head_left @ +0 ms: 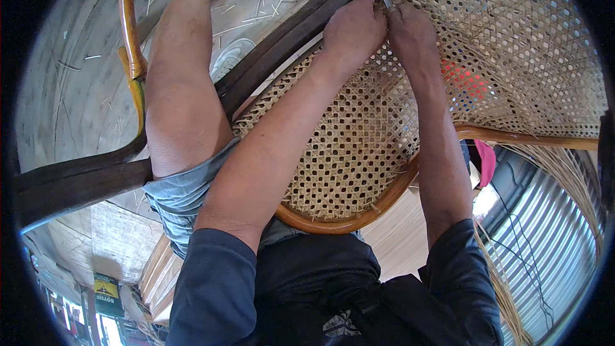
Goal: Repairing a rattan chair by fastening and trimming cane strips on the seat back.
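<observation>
A woven cane panel (346,147) fills the curved wooden frame (359,224) in front of me. My left hand (356,29) is closed at the panel's far edge, beside the dark wooden rail (282,41). A small whitish bit shows at its fingertips; what they pinch is hidden. My right hand (412,31) sits just to its right, fingers curled against the weave. From it sticks a thin, pale, blade-like piece (386,0), too small to name exactly. Both hands are close together, their fingertips partly hidden.
Another stretch of cane weave (532,38) rises at the right. A glossy bent wooden arm (130,25) stands at the left, near my bare leg (186,83). Cane scraps litter the floor (83,83). Long loose cane strands (570,186) hang by a corrugated metal sheet (544,250).
</observation>
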{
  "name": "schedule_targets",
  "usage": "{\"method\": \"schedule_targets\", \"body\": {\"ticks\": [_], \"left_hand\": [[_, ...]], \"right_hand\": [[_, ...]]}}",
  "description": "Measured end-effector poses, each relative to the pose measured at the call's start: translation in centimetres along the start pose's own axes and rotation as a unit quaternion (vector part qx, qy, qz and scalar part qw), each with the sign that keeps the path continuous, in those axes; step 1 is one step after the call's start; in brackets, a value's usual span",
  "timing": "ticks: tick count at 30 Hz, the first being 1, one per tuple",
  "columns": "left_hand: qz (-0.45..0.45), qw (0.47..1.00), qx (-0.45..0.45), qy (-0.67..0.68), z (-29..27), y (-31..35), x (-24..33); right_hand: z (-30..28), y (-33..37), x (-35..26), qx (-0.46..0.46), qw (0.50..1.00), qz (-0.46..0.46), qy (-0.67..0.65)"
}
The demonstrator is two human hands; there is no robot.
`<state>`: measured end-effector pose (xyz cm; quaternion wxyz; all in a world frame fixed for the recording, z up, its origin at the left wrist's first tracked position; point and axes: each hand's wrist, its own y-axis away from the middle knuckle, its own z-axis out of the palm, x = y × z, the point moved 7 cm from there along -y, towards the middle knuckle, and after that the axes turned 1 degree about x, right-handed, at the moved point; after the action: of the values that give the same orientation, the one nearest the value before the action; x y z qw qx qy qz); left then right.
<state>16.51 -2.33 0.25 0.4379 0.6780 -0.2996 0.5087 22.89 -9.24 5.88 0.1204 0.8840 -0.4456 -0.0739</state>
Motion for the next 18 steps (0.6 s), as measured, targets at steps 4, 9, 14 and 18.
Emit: {"method": "schedule_targets", "body": {"ticks": [4, 9, 14, 18], "left_hand": [[-0.003, 1.0, -0.002, -0.001, 0.4, -0.1, -0.1], [0.04, 0.997, 0.049, 0.053, -0.5, 0.2, 0.1], [0.032, 0.993, 0.029, 0.106, -0.4, 0.2, 0.1], [0.022, 0.992, -0.006, 0.123, -0.4, 0.0, -0.3]], "right_hand": [[-0.1, 0.1, -0.5, 0.006, 0.998, -0.054, 0.022], [-0.6, 0.4, -0.7, -0.002, 1.0, 0.003, -0.026], [-0.5, 0.5, -0.1, 0.018, 0.999, 0.0, -0.026], [0.0, 0.4, 0.3, -0.015, 0.999, 0.032, -0.015]]}}
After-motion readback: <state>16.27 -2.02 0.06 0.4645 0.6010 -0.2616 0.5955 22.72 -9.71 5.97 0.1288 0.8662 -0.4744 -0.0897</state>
